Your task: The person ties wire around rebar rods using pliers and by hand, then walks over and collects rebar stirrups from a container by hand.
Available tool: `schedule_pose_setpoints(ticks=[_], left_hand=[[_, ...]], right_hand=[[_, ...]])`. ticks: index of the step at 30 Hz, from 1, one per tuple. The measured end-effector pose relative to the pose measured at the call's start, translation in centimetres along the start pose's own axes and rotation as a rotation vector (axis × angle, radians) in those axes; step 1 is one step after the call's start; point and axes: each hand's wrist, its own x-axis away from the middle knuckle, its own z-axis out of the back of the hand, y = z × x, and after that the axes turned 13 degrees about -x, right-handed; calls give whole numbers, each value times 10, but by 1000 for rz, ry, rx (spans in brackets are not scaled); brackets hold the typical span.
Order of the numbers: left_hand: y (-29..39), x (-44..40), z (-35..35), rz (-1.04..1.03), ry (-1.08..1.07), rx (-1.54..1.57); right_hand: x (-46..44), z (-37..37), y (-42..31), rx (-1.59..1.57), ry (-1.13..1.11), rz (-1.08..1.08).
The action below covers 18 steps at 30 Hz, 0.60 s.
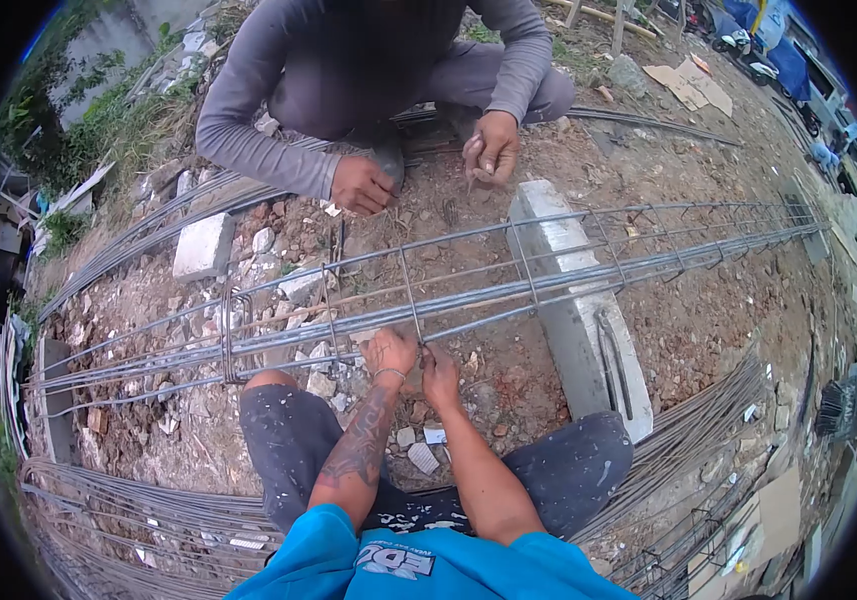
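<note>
A long cage of steel bars (469, 304) with square stirrups crosses the view from left to right. My left hand (389, 354) is at the cage's near side, its fingers bent against the lower bars. Close beside it on the right, my right hand (439, 376) has its fingers pressed together at the lower end of a stirrup (411, 292). Whatever lies between the fingers of either hand is too small to make out. Several stirrups (235, 335) are bunched further left on the bars.
A co-worker (284, 110) squats across the cage, both hands above the ground. A concrete beam (584, 320) lies under the cage at right, a concrete block (204, 246) behind it at left. Loose rods (149, 510) lie at lower left, more rods (689, 425) at right.
</note>
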Motion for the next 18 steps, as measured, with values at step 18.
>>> schedule_pose_setpoints(ticks=[18], left_hand=[[-18,32,13,-722,522,-157]], right_hand=[[-8,5,-17,-91,-36,-121]])
